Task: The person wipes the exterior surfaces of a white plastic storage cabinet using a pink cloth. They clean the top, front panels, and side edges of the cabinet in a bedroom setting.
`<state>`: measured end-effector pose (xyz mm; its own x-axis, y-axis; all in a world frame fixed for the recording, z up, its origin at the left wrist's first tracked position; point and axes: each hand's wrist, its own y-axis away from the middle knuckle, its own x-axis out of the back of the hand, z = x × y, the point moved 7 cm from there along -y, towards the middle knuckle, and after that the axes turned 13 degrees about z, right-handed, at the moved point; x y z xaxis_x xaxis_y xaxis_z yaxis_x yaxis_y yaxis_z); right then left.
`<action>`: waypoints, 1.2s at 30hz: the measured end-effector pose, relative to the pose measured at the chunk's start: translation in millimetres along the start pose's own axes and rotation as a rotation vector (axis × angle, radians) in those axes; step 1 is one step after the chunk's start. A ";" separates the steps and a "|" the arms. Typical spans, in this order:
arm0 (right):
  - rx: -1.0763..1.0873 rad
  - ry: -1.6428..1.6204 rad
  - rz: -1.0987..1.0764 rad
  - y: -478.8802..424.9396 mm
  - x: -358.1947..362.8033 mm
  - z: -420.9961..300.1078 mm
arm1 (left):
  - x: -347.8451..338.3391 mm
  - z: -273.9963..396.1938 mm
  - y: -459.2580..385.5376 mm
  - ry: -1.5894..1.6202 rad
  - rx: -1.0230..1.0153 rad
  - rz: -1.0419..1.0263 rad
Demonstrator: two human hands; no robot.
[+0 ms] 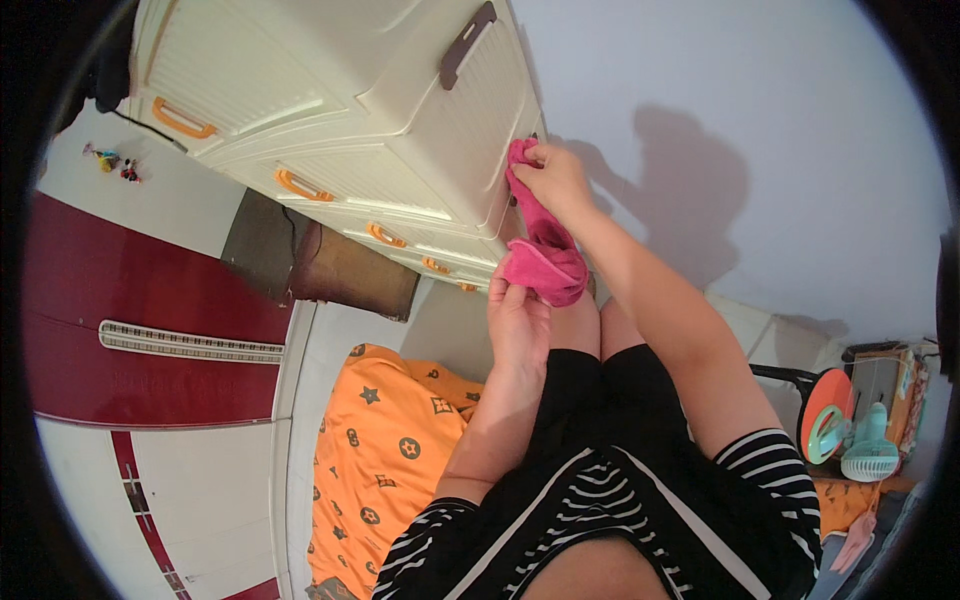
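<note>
A pink cloth hangs between my two hands, in front of the side of a cream plastic drawer cabinet. My left hand grips its lower, bunched end, with the thumb and fingers at the cloth's edge. Farther up, my right hand pinches the narrow upper end close to the cabinet's edge. Between the hands the cloth is twisted and partly folded over. Its folds hide some of my fingertips.
The cabinet has orange handles on its drawers. A pale wall rises at the right. Orange patterned bedding lies at lower left, near a red and white wardrobe. A small mint-green fan stands at the right.
</note>
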<state>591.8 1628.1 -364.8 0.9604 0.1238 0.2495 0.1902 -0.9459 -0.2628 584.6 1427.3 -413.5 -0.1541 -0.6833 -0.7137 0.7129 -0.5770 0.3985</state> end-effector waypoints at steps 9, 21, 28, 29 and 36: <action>-0.086 -0.250 -0.047 66.2 -4.9 -1.9 | 19.8 15.5 2.0 0.009 0.013 0.043; 0.510 -0.426 0.187 76.6 44.1 -175.7 | 5.4 65.5 19.7 0.043 -0.092 -0.016; 0.572 -0.212 0.145 81.7 9.3 -139.8 | 15.9 68.1 12.7 0.120 -0.047 0.017; 0.532 -0.214 0.136 84.5 6.1 -124.9 | 21.0 66.2 9.8 0.104 -0.047 0.025; 0.323 -0.194 0.124 110.5 -8.8 -39.9 | 43.2 51.7 -4.3 -0.004 -0.025 0.088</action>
<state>596.2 1510.4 -358.8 0.9948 0.0984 0.0253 0.0953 -0.8178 -0.5676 539.6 1377.1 -416.2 -0.0928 -0.7326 -0.6743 0.7404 -0.5036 0.4452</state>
